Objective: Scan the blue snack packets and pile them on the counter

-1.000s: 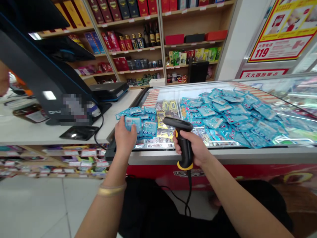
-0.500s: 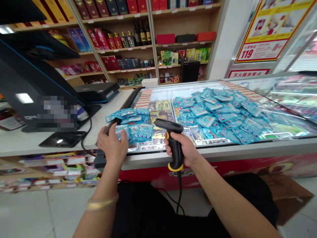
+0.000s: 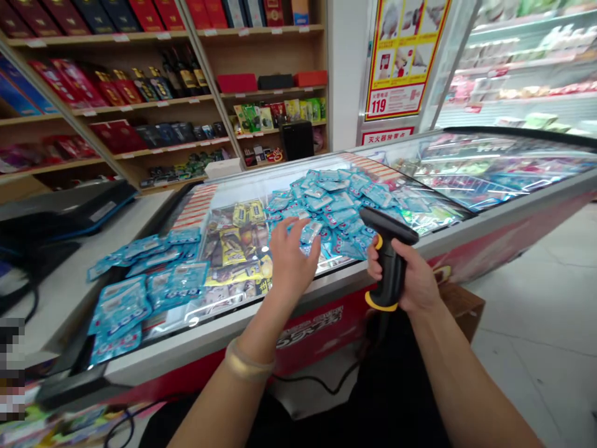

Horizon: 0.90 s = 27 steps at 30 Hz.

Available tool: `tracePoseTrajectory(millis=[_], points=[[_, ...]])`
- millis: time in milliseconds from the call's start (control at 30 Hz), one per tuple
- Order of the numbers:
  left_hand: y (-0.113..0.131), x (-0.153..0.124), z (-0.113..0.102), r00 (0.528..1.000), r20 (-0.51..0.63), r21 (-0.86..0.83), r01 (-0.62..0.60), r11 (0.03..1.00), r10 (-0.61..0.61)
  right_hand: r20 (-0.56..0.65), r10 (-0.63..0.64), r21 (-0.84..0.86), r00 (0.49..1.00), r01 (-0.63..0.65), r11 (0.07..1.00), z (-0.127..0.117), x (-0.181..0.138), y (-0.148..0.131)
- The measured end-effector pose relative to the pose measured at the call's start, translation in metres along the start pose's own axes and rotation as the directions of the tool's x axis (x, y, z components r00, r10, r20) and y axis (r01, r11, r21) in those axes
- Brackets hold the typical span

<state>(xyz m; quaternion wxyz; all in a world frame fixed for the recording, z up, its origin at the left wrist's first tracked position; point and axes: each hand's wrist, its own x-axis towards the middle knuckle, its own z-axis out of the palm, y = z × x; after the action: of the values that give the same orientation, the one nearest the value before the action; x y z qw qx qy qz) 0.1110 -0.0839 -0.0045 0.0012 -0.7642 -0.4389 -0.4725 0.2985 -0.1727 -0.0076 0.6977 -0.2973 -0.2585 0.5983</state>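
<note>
My right hand (image 3: 415,274) grips a black barcode scanner (image 3: 390,261) with yellow trim, held upright over the freezer's front edge. My left hand (image 3: 293,255) is open, fingers spread, at the near side of a heap of blue packets (image 3: 336,199). Nothing shows in its grasp; whether the fingertips touch a packet I cannot tell. A smaller group of blue packets (image 3: 124,302) lies to the left on the glass-topped chest freezer (image 3: 242,186). Yellow and brown packs (image 3: 233,249) show through the glass between the two groups.
The white counter (image 3: 51,298) adjoins the freezer on the left, with a dark device (image 3: 69,208) on it. Shelves of boxes and bottles (image 3: 186,71) stand behind. Below the freezer front hangs a black cable (image 3: 326,389); a cardboard box (image 3: 461,311) sits on the floor at right.
The view has swung right. My left hand has left the small group of packets at the left and moved over to the big heap. My right hand still holds the scanner.
</note>
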Motion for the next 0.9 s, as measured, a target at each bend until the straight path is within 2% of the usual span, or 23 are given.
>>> tracePoseTrajectory(millis=[100, 200, 300, 400, 500, 633, 767, 833, 900], points=[[0.038, 0.014, 0.039, 0.988, 0.151, 0.024, 0.007, 1.000, -0.010, -0.091, -0.092, -0.032, 0.992, 0.089, 0.996, -0.032, 0.000, -0.020], [0.069, 0.027, 0.069, 0.953, 0.297, 0.124, 0.014, 0.992, -0.051, -0.144, -0.131, -0.051, 0.981, 0.125, 0.991, -0.055, 0.004, -0.030], [0.087, 0.033, 0.092, 0.922, 0.379, 0.240, -0.020, 0.971, -0.075, -0.172, -0.134, -0.043, 0.976, 0.128, 0.991, -0.067, 0.009, -0.033], [0.092, 0.032, 0.107, 0.907, 0.408, 0.328, -0.044, 0.943, -0.100, -0.173, -0.118, -0.034, 0.978, 0.114, 0.993, -0.071, 0.013, -0.032], [0.091, 0.029, 0.114, 0.909, 0.404, 0.355, -0.051, 0.933, -0.104, -0.166, -0.094, -0.027, 0.982, 0.091, 0.996, -0.072, 0.016, -0.029], [0.091, 0.027, 0.115, 0.934, 0.350, 0.289, -0.029, 0.957, -0.077, -0.152, -0.100, -0.030, 0.983, 0.096, 0.995, -0.071, 0.015, -0.027], [0.088, 0.026, 0.109, 0.939, 0.339, 0.056, 0.034, 0.998, -0.051, -0.127, -0.118, -0.029, 0.985, 0.115, 0.993, -0.065, 0.008, -0.028], [0.081, 0.025, 0.100, 0.944, 0.314, -0.095, 0.133, 0.987, -0.097, -0.117, -0.121, -0.020, 0.986, 0.120, 0.993, -0.057, 0.002, -0.027], [0.070, 0.022, 0.086, 0.958, 0.239, -0.221, 0.212, 0.952, -0.158, -0.100, -0.120, -0.017, 0.988, 0.119, 0.993, -0.048, -0.003, -0.025]])
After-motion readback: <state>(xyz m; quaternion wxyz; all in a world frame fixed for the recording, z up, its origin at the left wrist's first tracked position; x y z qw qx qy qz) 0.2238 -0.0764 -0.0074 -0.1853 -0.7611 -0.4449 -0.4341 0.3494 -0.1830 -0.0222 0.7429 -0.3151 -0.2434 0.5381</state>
